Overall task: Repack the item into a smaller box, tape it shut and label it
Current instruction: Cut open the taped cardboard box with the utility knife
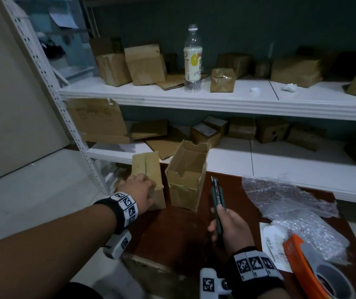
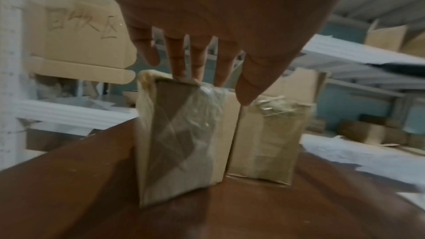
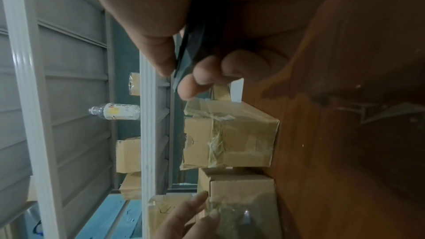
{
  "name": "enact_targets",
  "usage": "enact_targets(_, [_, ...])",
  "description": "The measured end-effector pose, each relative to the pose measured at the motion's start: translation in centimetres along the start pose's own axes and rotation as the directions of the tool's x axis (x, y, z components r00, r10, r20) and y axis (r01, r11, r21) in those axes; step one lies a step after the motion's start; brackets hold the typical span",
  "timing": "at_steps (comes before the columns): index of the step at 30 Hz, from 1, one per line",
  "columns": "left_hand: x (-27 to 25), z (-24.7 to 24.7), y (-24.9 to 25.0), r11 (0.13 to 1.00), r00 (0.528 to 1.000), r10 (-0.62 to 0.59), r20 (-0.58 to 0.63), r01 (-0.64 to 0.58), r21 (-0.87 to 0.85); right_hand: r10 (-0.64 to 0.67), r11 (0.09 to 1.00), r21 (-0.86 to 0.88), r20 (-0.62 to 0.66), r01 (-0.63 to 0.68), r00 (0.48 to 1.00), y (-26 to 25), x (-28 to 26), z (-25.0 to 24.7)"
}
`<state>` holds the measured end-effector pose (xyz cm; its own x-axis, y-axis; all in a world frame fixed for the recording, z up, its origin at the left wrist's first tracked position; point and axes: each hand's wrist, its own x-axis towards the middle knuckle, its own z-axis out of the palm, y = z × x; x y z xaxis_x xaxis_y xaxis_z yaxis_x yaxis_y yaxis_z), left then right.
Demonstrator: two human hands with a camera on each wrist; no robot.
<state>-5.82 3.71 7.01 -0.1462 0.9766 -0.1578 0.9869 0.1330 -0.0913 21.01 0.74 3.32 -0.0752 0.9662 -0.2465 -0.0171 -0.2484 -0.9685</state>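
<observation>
early going, i judge: my left hand (image 1: 139, 192) rests straight fingers (image 2: 178, 64) on the taped box (image 1: 149, 180), far left on the table (image 1: 183, 238); my right hand (image 1: 229, 228) grips a box cutter (image 1: 217, 197). empty open box (image 1: 186, 175) waits beside it (taping, labelling all remain).

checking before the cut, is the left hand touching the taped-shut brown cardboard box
Touching. The left wrist view shows the left hand's straight fingertips resting on the top edge of the taped-shut brown cardboard box; the head view agrees.
</observation>
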Motion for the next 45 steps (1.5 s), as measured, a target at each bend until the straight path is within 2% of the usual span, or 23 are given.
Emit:
enact_targets(7, [-4.4, 1.0, 3.4, 0.993, 0.994, 0.107, 0.013, -0.107, -0.049, 0.007, 0.999, 0.052, 0.031, -0.009, 0.999, -1.0, -1.3, -1.1])
enact_targets(10, [-5.7, 1.4, 4.1, 0.978, 0.985, 0.170, -0.034, -0.172, -0.118, 0.001, 0.999, 0.050, 0.040, -0.003, 0.999, -0.6, -1.7, -1.3])
enact_targets(11, [-6.0, 1.4, 4.0, 0.974, 0.985, 0.153, -0.074, -0.163, -0.156, -0.001, 0.999, 0.050, 0.044, -0.001, 0.999, -0.5, -1.8, -1.4])
enact_targets(13, [-6.3, 1.3, 3.2, 0.976, 0.992, 0.029, -0.126, -0.056, -0.212, 0.001, 0.999, 0.050, 0.045, -0.004, 0.999, -0.4, -2.0, -1.7])
enact_targets(14, [-6.3, 1.2, 2.6, 0.975, 0.992, -0.053, -0.113, 0.027, -0.221, 0.002, 0.999, 0.051, 0.043, -0.004, 0.999, -0.4, -2.1, -1.8])
enact_targets(17, [-5.7, 2.1, 0.6, 0.948, 0.966, -0.253, 0.059, 0.260, -0.182, -0.016, 0.999, 0.052, 0.044, 0.014, 0.999, -0.3, -2.3, -2.2])
enact_targets(19, [-5.3, 2.8, -0.1, 0.936, 0.957, -0.270, 0.111, 0.287, -0.204, -0.029, 0.998, 0.056, 0.049, 0.026, 0.998, -0.2, -2.4, -2.2])
enact_targets(24, [-6.0, 2.7, 2.6, 0.982, 0.995, -0.036, 0.097, 0.054, -0.182, -0.009, 0.995, 0.100, 0.053, 0.003, 0.999, 0.0, -2.5, -2.1])
enact_targets(27, [-6.3, 2.7, 5.6, 0.973, 0.992, 0.090, 0.084, -0.069, -0.220, 0.046, 0.989, 0.135, 0.036, -0.051, 0.998, 0.1, -2.3, -2.1])
enact_targets(30, [-5.9, 2.8, 8.1, 0.957, 0.983, 0.167, 0.079, -0.142, -0.252, 0.034, 0.992, 0.124, -0.032, -0.030, 0.999, 0.8, -1.8, -2.4])
enact_targets(32, [-5.9, 2.4, 8.8, 0.916, 0.976, 0.205, 0.075, -0.165, -0.366, 0.002, 0.997, 0.072, -0.090, 0.005, 0.996, 1.2, -1.6, -2.8])
enact_targets(33, [-5.9, 2.2, 8.8, 0.867, 0.980, 0.195, 0.041, -0.153, -0.474, -0.016, 1.000, 0.022, -0.114, 0.019, 0.993, 1.3, -1.7, -3.0])
enact_targets(35, [-5.8, 2.1, 8.1, 0.752, 0.994, 0.071, -0.083, -0.108, -0.650, -0.040, 0.998, -0.053, -0.145, 0.033, 0.989, 1.1, -2.0, -3.4])
enact_targets(37, [-5.5, 2.2, 6.6, 0.746, 0.977, -0.120, -0.176, -0.028, -0.665, -0.061, 0.996, -0.081, -0.159, 0.049, 0.985, 0.7, -2.3, -3.7])
enact_targets(38, [-5.3, 2.6, 5.8, 0.715, 0.970, -0.187, -0.154, 0.027, -0.699, -0.078, 0.994, -0.085, -0.163, 0.065, 0.984, 0.5, -2.4, -3.8])
enact_targets(39, [-5.1, 3.1, 5.1, 0.640, 0.970, -0.227, -0.089, 0.079, -0.764, -0.094, 0.993, -0.083, -0.161, 0.081, 0.982, 0.3, -2.4, -3.9])
enact_targets(41, [-5.0, 4.5, 4.1, 0.470, 0.976, -0.211, 0.060, 0.155, -0.869, -0.089, 0.995, -0.058, -0.133, 0.082, 0.987, 0.0, -2.5, -3.9])
enact_targets(42, [-5.1, 5.2, 4.0, 0.437, 0.979, -0.174, 0.102, 0.169, -0.883, -0.075, 0.997, -0.039, -0.113, 0.071, 0.991, -0.2, -2.6, -3.9])
enact_targets(45, [-5.0, 6.7, 3.9, 0.466, 0.989, -0.104, 0.106, 0.143, -0.873, -0.052, 0.997, -0.055, -0.095, 0.047, 0.994, -0.4, -2.9, -3.1])
